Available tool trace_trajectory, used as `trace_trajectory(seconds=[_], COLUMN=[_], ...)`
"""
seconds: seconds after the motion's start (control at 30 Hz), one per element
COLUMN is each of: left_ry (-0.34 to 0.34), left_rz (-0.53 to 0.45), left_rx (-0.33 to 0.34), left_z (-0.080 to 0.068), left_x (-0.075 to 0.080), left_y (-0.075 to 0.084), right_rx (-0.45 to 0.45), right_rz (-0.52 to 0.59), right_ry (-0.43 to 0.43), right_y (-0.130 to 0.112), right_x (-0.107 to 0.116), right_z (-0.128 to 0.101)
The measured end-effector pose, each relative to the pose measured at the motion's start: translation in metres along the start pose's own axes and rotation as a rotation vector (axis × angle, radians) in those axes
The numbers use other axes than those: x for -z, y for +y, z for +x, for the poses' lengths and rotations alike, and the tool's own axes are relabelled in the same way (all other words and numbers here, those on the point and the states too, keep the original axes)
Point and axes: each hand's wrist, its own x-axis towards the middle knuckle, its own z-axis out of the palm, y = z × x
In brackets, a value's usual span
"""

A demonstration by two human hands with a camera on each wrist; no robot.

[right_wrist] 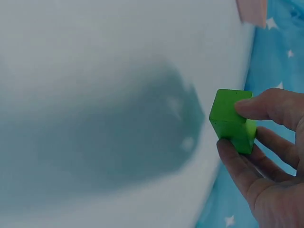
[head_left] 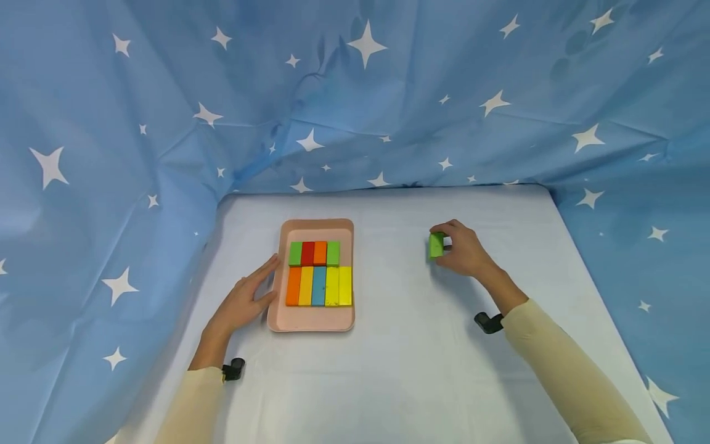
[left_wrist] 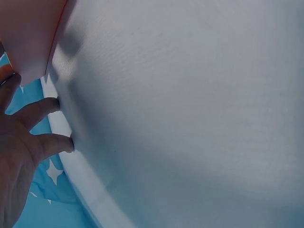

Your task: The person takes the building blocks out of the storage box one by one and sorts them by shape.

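Green block (head_left: 436, 246) pinched by the curled fingers (right_wrist: 240, 168) of our right hand (head_left: 463, 250), over the table (head_left: 388, 370), right of the pink tray (head_left: 310, 319).
We judge it light, stiff, perhaps slick, best gripped across opposite faces; our left hand (head_left: 244, 302), fingers spread, holds nothing beside the tray's left rim.

Loads of room to pass between the tray (head_left: 310, 319) and right hand (head_left: 465, 250), up to the bench's (head_left: 391, 345) far edge. Left hand (head_left: 243, 302) kinda blocks the tray's left edge.
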Motion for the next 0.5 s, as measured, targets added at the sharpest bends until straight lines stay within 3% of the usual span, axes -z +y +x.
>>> trace_trajectory(seconds=[0.27, 0.5], left_ry=[0.01, 0.013], left_rz=[-0.011, -0.017], left_rx=[-0.019, -0.036], left_z=[-0.001, 0.0], left_x=[0.001, -0.001], left_y=[-0.001, -0.002], right_rx=[-0.026, -0.05], right_rz=[-0.06, -0.075], right_ry=[0.008, -0.016], right_y=[0.035, 0.052], right_x=[0.018, 0.023], right_z=[-0.008, -0.01])
